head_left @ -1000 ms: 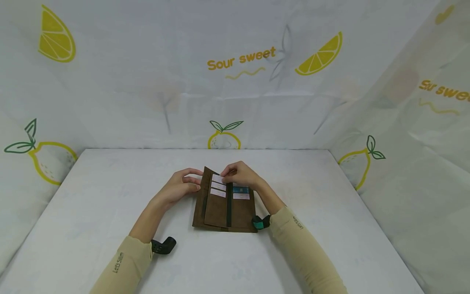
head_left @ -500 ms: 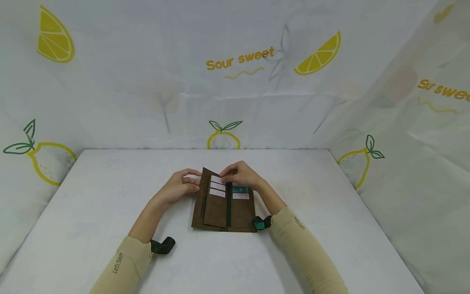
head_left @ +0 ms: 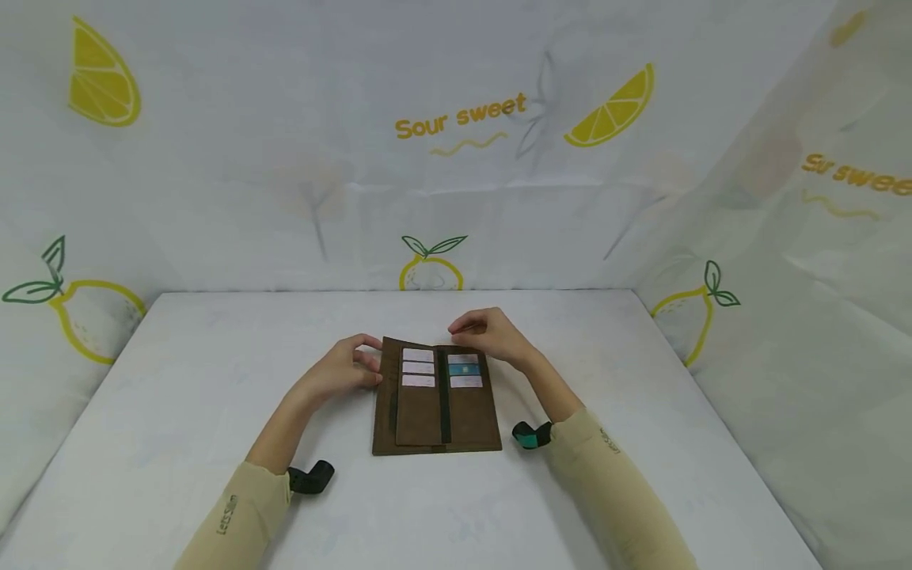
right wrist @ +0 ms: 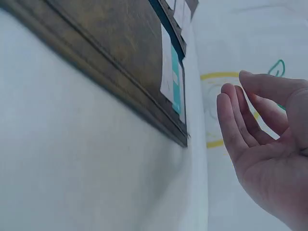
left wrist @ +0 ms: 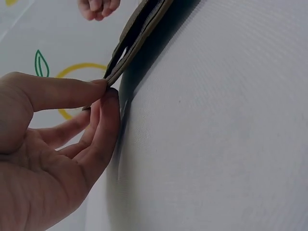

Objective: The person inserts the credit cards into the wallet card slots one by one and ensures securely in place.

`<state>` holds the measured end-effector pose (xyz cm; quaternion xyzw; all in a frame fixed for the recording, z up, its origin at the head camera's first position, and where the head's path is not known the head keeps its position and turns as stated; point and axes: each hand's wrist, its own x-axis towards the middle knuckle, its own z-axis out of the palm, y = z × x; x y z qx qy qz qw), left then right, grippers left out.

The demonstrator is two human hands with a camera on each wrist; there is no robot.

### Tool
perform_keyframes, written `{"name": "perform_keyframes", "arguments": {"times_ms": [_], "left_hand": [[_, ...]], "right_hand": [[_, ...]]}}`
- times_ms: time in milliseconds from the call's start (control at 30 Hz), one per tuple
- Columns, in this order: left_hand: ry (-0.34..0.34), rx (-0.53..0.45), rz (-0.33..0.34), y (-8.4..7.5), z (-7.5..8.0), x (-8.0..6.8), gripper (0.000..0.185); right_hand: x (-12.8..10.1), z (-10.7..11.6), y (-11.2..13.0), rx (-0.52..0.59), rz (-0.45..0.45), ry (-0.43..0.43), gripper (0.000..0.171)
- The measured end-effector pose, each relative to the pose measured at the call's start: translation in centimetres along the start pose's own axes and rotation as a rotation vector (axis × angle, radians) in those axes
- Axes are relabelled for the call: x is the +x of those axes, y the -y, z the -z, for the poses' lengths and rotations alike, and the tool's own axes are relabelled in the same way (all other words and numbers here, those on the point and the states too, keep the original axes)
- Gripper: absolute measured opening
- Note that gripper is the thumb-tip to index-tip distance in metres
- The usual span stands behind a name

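A brown bifold wallet (head_left: 419,416) lies unfolded on the table, its left side slightly raised. White cards (head_left: 418,368) show in the left-hand slots, and a blue card (head_left: 465,370) sits between white ones on the right. With thumb and fingers my left hand (head_left: 338,370) pinches the wallet's left edge; the left wrist view shows that edge (left wrist: 144,36) between them. Just beyond the upper right corner hovers my right hand (head_left: 492,336). In the right wrist view this hand (right wrist: 269,130) holds nothing, fingers loosely bent and apart from the wallet (right wrist: 110,53).
The white table (head_left: 214,340) runs back to a white curtain (head_left: 285,229) with lemon prints. Black wrist cameras, the left one (head_left: 312,477) and the right one (head_left: 530,435), stick out inward from beige sleeves.
My right hand has left the upper left card slot and moved right, off the wallet. The wallet's left side has sunk flatter, with my left hand still pinching its edge.
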<state>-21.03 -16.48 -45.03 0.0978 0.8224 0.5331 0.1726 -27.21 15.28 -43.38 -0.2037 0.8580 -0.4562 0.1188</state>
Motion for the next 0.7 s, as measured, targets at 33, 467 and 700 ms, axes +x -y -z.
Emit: {"name": "perform_keyframes", "arguments": {"times_ms": [33,467,700], "left_hand": [[0.0,0.013,0.004,0.1,0.0,0.0,0.057],[-0.07,0.233,-0.001,0.8,1.4,-1.2,0.051],[-0.136,0.352,0.012,1.0,2.2,-2.1,0.045]], "right_hand": [[-0.3,0.3,0.0,-0.002,-0.002,-0.012,0.027],[-4.5,4.4,-0.7,0.01,-0.004,-0.109,0.025],[-6.0,6.3,-1.2,-0.127,0.056,-0.225,0.016]]}}
